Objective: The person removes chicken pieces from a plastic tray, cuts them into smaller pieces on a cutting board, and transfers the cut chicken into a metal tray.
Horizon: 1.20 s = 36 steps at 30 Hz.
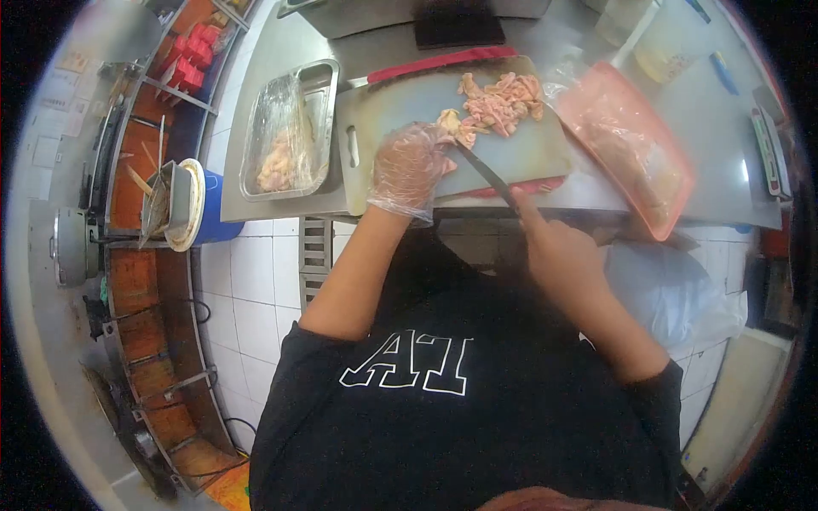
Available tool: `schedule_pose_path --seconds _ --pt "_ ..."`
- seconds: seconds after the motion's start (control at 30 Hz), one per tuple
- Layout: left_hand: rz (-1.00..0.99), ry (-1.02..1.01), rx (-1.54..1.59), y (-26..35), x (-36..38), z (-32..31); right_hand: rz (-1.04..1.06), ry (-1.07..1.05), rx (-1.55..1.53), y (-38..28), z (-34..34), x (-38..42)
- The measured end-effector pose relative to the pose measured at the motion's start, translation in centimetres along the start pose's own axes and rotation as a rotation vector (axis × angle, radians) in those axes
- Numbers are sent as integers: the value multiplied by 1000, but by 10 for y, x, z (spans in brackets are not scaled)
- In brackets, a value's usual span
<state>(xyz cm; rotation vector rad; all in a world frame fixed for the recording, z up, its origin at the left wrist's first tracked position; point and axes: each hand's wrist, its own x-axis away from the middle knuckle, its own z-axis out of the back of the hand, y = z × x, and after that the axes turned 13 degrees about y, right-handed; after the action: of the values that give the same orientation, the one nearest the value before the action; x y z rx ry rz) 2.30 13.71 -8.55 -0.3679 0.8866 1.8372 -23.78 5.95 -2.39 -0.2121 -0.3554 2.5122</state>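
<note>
My left hand, in a clear plastic glove, is closed on a piece of raw meat, pale pink and yellowish, perhaps chicken. Its fingertips are partly hidden under the glove's folds. My bare right hand grips a knife by the handle, and the blade tip reaches the meat beside my left fingers. Beneath both is a whitish cutting board with a slot handle at its left end. Farther up the board lies a heap of raw meat pieces.
Left of the board stands a metal tray with meat under plastic film. A pink tray holding a clear plastic bag sits at the right. Red cloth shows behind the board. A blue bucket stands near the shelves at left.
</note>
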Motion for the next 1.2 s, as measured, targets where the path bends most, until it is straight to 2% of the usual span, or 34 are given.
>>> schedule_pose_path --seconds 0.13,0.2,0.37,0.43,0.53,0.6,0.63,0.7,0.8,0.83,0.9,0.93,1.0,1.03,1.1,1.13,1.2 --pt "-6 -34 6 -2 0 4 13 48 -53 0 -15 -26" --pt "-135 -20 -46 -8 5 0 29 78 -56 -1 -31 -46" --pt "-219 -60 -94 -8 7 5 67 154 -76 -15 -52 -83" --pt "-240 -86 -90 -6 5 9 90 111 -143 -16 -50 -91" --pt "-194 -108 -55 -5 -1 18 33 109 -16 -21 -39 -77" --pt "-4 -191 117 -8 -6 26 47 81 -11 -13 -26 -64" --pt "-9 -188 119 -11 -8 28 63 47 -1 -7 -21 -57" --pt "35 -51 383 -17 -10 28 62 91 -35 6 -15 -43" --pt "-7 44 427 -38 -11 11 40 127 -64 17 -13 -28" --pt "-11 42 428 -27 -17 20 26 123 -58 18 -12 -25" --pt "292 -98 291 -7 -31 40 8 89 -57 16 -1 -19" --pt "287 -99 292 -3 -33 42 -7 51 -55 15 2 -16" --pt "415 -104 515 3 -35 44 -23 45 -34 20 -1 -20" --pt "413 -106 515 2 -33 42 -36 33 -14 23 -4 -22" --pt "167 -392 542 -1 -25 38 -23 115 -7 33 -16 -33" --pt "167 -395 542 10 -25 45 -3 197 1 35 -19 -36" --pt "106 -457 437 29 -23 60 -2 194 -10 31 -16 -37"
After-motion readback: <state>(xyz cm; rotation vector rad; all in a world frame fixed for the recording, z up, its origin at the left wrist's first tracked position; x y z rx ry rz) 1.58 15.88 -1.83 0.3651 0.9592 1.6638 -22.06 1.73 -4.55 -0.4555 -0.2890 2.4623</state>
